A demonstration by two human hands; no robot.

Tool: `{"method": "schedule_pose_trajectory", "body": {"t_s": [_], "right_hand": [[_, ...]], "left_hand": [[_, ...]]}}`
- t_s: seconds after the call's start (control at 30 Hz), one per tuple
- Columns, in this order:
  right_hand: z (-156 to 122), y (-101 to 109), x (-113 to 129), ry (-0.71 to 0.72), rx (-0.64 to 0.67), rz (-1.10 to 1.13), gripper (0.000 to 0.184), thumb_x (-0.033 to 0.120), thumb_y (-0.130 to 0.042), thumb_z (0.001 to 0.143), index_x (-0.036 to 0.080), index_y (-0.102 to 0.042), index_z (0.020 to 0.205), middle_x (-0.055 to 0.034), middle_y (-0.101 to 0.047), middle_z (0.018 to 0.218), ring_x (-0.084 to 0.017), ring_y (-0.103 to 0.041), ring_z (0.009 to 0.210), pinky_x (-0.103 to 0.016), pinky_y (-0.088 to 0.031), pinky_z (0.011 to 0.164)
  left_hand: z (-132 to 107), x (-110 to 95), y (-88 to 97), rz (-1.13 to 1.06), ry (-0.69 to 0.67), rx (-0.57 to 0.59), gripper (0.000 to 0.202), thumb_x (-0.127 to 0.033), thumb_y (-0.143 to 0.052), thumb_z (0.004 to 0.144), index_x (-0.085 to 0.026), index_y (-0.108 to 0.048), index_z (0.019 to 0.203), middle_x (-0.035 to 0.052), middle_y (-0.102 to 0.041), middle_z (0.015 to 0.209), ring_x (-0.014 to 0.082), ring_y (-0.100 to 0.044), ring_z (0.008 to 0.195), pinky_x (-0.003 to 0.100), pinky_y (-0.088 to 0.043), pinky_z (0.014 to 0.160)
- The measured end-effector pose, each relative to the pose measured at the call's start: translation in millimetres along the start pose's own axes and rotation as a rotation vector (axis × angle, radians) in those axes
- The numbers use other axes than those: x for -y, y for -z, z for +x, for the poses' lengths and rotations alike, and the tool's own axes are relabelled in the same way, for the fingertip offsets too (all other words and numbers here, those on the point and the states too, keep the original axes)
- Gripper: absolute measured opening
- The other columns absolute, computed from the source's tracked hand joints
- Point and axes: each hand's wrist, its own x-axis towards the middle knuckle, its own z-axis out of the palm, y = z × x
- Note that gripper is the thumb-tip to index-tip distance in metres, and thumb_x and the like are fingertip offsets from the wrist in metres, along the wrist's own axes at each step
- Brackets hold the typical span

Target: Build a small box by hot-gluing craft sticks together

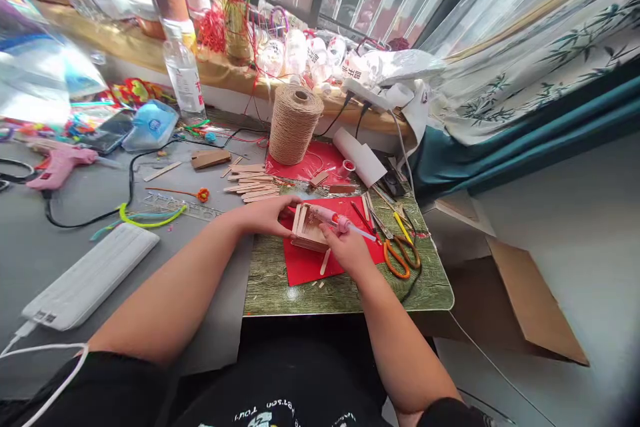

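A small open box of wooden craft sticks (309, 240) is held over a red sheet (300, 270), its open side facing up. My left hand (273, 215) is closed on the box's left end, thumb and fingers around the corner. My right hand (347, 247) is closed at its right side, thumb at the rim. A pink-and-white tube (343, 223) with a long translucent tip lies across the box and just above my right fingers. Whether those fingers also grip the tube I cannot tell. One loose craft stick (325, 262) lies below the box.
Orange-handled scissors (397, 259) and a yellow cutter (403, 227) lie right. Behind stand a twine roll (295, 123) and a pile of craft sticks (253, 181). A pink glue gun (60, 163), its black cord and a white power strip (93, 277) are left. A cardboard box (530, 300) stands at right.
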Motion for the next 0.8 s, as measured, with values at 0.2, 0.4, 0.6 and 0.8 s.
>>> {"method": "schedule_pose_trajectory", "body": {"t_s": [0.2, 0.4, 0.6, 0.8], "right_hand": [[0, 1, 1, -0.035, 0.019, 0.025, 0.043, 0.056, -0.057, 0.097, 0.02, -0.072, 0.116, -0.0074, -0.076, 0.102, -0.028, -0.069, 0.105, -0.037, -0.053, 0.091], [-2, 2, 7, -0.038, 0.004, 0.033, 0.042, 0.052, -0.058, 0.098, 0.023, -0.071, 0.124, -0.008, -0.077, 0.113, -0.029, -0.069, 0.11, -0.039, -0.053, 0.095], [-3, 2, 11, 0.016, 0.019, 0.028, 0.038, 0.05, -0.057, 0.099, 0.025, -0.073, 0.123, -0.0069, -0.076, 0.119, -0.029, -0.068, 0.116, -0.04, -0.053, 0.1], [-8, 4, 14, 0.127, -0.077, 0.123, 0.033, 0.047, -0.059, 0.099, 0.026, -0.074, 0.118, -0.0068, -0.076, 0.113, -0.027, -0.069, 0.111, -0.04, -0.054, 0.099]], "left_hand": [[-1, -3, 0.9, -0.023, -0.007, -0.005, 0.087, -0.036, -0.089, 0.07, -0.024, -0.049, 0.146, 0.0126, -0.064, 0.143, 0.0305, -0.066, 0.127, 0.045, -0.055, 0.107], [-1, -5, 1.1, -0.01, -0.005, 0.009, 0.086, -0.035, -0.088, 0.072, -0.023, -0.048, 0.147, 0.0121, -0.066, 0.139, 0.0298, -0.067, 0.126, 0.045, -0.054, 0.108], [-1, -3, 1.4, 0.007, 0.01, -0.01, 0.088, -0.039, -0.089, 0.07, -0.025, -0.049, 0.146, 0.0114, -0.064, 0.142, 0.0293, -0.067, 0.126, 0.044, -0.054, 0.109], [-1, -4, 2.3, 0.096, 0.034, -0.029, 0.09, -0.043, -0.089, 0.071, -0.025, -0.047, 0.148, 0.0125, -0.061, 0.146, 0.0308, -0.066, 0.127, 0.045, -0.054, 0.11]]}}
